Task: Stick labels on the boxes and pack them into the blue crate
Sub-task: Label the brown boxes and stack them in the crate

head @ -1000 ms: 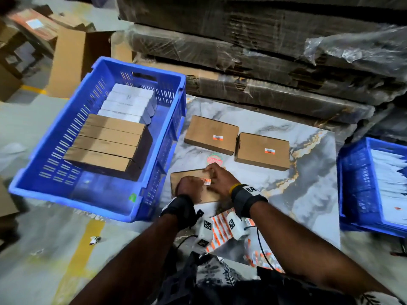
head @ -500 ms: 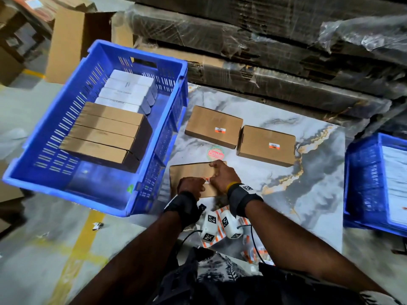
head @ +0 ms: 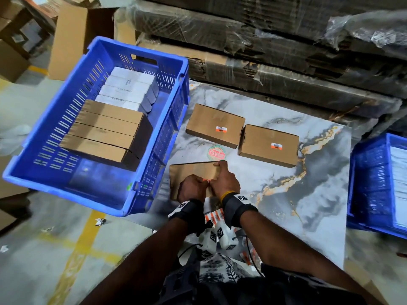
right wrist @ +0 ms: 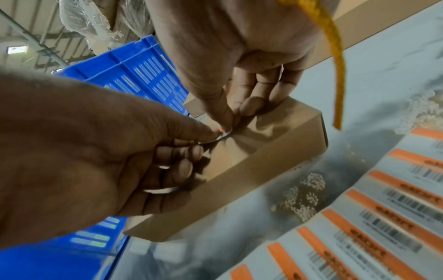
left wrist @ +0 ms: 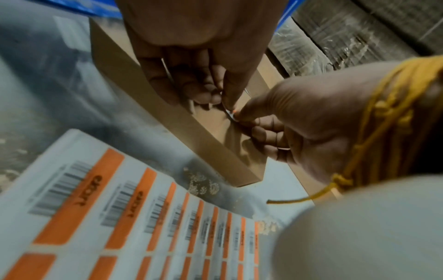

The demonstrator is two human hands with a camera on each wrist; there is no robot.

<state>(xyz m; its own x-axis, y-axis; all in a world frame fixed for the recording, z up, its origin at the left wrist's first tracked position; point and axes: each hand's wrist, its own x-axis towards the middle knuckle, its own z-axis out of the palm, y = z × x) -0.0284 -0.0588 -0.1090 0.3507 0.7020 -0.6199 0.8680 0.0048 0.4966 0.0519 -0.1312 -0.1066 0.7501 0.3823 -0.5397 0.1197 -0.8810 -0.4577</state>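
Observation:
A flat brown box (head: 189,170) lies on the marble table (head: 319,216) just right of the blue crate (head: 66,192). My left hand (head: 193,188) and right hand (head: 224,183) meet above it. Together they pinch a small white and orange label (left wrist: 231,113) just above the box's top. In the right wrist view the label (right wrist: 225,135) curls between the left thumb and the right hand (right wrist: 236,115). The left hand (left wrist: 223,100) has its other fingers curled over the box (left wrist: 191,132). Several brown and white boxes (head: 105,137) stand packed in the crate.
Two more brown boxes (head: 211,122) (head: 259,139), each bearing a label, lie farther back on the table. A label sheet (left wrist: 120,217) lies at the near table edge under my wrists. Another blue crate (head: 374,183) stands at the right. Wrapped cardboard stacks (head: 264,51) wall the back.
My hands have drawn closer together over the box, and the label that showed between them is now mostly hidden by my fingers. The box has stayed in place.

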